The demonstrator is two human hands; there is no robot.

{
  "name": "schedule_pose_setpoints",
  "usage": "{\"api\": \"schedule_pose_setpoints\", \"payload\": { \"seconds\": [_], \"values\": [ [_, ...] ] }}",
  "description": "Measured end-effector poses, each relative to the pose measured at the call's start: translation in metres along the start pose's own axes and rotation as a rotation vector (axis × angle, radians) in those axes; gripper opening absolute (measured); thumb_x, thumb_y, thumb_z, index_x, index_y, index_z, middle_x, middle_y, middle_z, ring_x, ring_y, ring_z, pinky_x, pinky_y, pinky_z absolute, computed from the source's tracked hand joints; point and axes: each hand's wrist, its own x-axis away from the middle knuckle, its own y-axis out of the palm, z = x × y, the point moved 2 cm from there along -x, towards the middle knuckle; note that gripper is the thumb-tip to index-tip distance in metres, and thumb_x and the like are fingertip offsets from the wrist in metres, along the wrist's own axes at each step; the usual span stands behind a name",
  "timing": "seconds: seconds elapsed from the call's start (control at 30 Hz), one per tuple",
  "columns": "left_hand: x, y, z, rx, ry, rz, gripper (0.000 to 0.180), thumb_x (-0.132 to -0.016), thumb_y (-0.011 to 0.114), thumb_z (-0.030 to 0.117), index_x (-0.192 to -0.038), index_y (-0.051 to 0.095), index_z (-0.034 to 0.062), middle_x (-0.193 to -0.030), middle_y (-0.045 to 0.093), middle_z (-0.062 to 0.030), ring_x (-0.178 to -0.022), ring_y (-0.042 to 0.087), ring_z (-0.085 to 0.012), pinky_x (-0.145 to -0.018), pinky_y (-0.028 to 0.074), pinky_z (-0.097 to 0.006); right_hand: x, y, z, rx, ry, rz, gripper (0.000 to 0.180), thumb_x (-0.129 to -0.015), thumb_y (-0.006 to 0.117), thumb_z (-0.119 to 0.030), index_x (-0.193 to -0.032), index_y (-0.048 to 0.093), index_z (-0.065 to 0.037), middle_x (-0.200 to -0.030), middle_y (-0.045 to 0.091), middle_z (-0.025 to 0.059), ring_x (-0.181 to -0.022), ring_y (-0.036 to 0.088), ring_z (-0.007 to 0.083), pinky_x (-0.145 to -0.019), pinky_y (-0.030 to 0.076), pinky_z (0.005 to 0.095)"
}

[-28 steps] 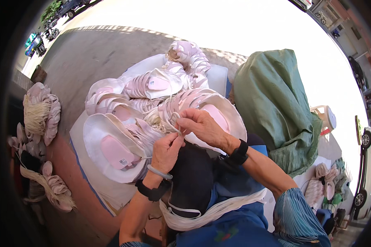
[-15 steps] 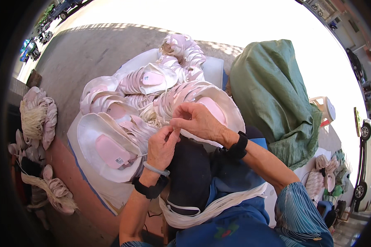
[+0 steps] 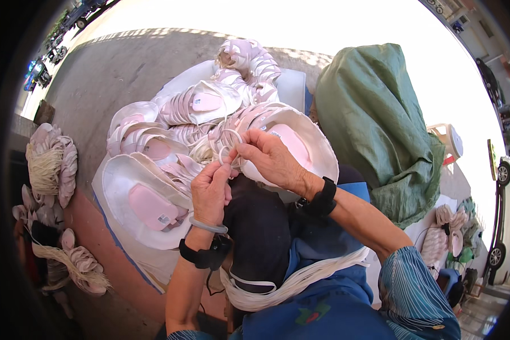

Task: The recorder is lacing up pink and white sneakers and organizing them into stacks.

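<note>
My left hand [image 3: 211, 190] and my right hand [image 3: 270, 159] meet over my lap, both pinching a thin white cord [image 3: 225, 149] that loops between their fingertips. The cord runs around a bundle of white and pink cup-shaped pieces [image 3: 289, 139] lying just beyond my hands. My left wrist carries a black band and a pale bangle, my right wrist a black band. A dark cloth [image 3: 260, 238] covers my lap, with a skein of white cords [image 3: 283, 286] draped across it.
A heap of white and pink cup-shaped pieces [image 3: 153, 170] lies on a white sheet [image 3: 124, 249] ahead left. A green sack [image 3: 379, 124] stands at right. Tied bundles [image 3: 51, 164] lie on the ground at left. Cars [image 3: 501, 204] are parked at the far right.
My hands have stayed together on the cord, working it with small finger movements. The view has shifted slightly, so the heap sits a little lower and to the left.
</note>
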Motion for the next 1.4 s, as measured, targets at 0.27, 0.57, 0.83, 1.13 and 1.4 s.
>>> {"api": "schedule_pose_setpoints", "payload": {
  "seconds": [0.27,0.57,0.83,1.13,1.4],
  "values": [
    [0.002,0.008,0.022,0.217,0.165,-0.129,0.025,-0.102,0.05,0.022,-0.106,0.065,0.0027,-0.102,0.068,-0.0053,-0.087,0.059,-0.0091,-0.081,0.046,-0.026,-0.001,0.0,-0.017,-0.531,-0.032,-0.022,0.019,-0.098,0.053,-0.018,-0.094,0.058,0.0,-0.074,0.057,-0.0005,-0.063,0.052,0.0069,-0.061,0.046,0.023],
    [0.016,-0.003,0.044,-0.082,0.356,-0.193,0.022,-0.103,0.046,0.02,-0.106,0.059,0.0024,-0.096,0.066,-0.0039,-0.078,0.05,-0.0051,-0.074,0.041,-0.02,0.005,-0.016,-0.043,-0.298,0.056,-0.096,0.018,-0.093,0.057,-0.019,-0.085,0.061,-0.003,-0.068,0.054,-0.0028,-0.06,0.051,0.005,-0.055,0.042,0.0207],
    [0.015,-0.092,0.013,0.284,-0.015,0.087,0.014,-0.101,0.051,0.017,-0.103,0.059,0.0064,-0.075,0.052,0.0013,-0.057,0.039,-0.0038,-0.049,0.032,-0.018,0.0,-0.088,0.012,-0.081,0.209,-0.031,0.016,-0.09,0.059,-0.017,-0.082,0.062,-0.004,-0.064,0.05,-0.0029,-0.055,0.047,0.0061,-0.051,0.041,0.0225],
    [0.017,-0.056,0.041,-0.288,0.348,-0.086,0.021,-0.103,0.047,0.021,-0.104,0.059,0.0037,-0.076,0.053,-0.0001,-0.074,0.054,-0.0089,-0.07,0.043,-0.023,0.043,-0.05,-0.001,0.623,0.154,-0.202,0.026,-0.087,0.057,-0.021,-0.096,0.066,0.001,-0.077,0.065,0.0176,-0.071,0.062,0.0272,-0.07,0.048,0.0378],
    [0.016,-0.053,0.036,0.024,0.202,-0.129,0.019,-0.102,0.047,0.02,-0.107,0.056,0.0033,-0.081,0.057,-0.003,-0.087,0.062,-0.0155,-0.086,0.051,-0.031,0.055,-0.042,-0.022,0.66,0.188,-0.479,0.027,-0.085,0.06,-0.023,-0.086,0.069,0.002,-0.088,0.066,0.0233,-0.085,0.064,0.0391,-0.081,0.048,0.0438]
  ]
}}
